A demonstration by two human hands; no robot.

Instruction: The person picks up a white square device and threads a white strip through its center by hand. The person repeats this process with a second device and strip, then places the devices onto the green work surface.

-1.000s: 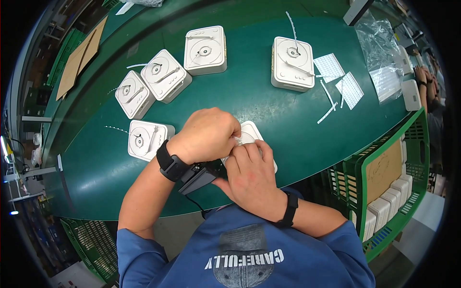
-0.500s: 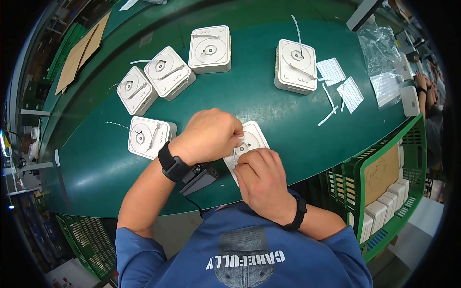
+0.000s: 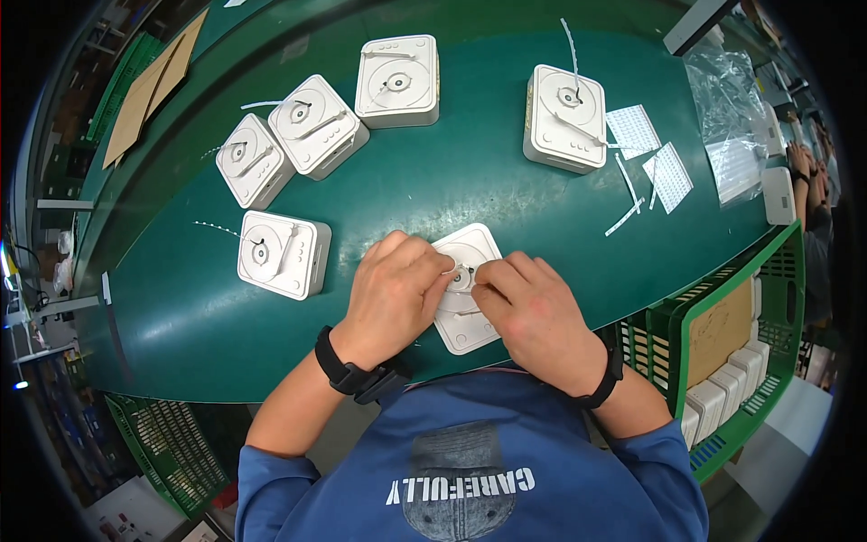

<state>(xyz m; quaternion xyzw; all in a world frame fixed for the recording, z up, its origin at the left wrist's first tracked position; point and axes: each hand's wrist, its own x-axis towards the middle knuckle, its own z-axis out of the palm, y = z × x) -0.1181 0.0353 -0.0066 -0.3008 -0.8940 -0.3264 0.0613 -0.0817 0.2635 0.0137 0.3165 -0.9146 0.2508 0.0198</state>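
Note:
A white box-shaped device (image 3: 469, 338), like a small record player with a round disc and hub, lies face up at the table's near edge. Over its disc, my left hand (image 3: 390, 291) is closed, thumb and forefinger pinched together left of the hub. Opposite, my right hand (image 3: 545, 321) has its fingertips pinched near a small dark spot on the disc. A small pale bit shows at the left fingertips. What either hand pinches is too small or too hidden to name.
On the green table (image 3: 406, 190) several similar white devices (image 3: 284, 255) stand to the left and far side, with thin strips at their hubs. One more device (image 3: 564, 117) stands far right, beside dotted white sheets (image 3: 672, 178) and clear plastic (image 3: 722, 117). A green crate (image 3: 673, 361) holds white boxes.
My left hand has come lower and turned, uncovering more of the device. My right hand has shifted right and up, from the device's lower part to beside the hub.

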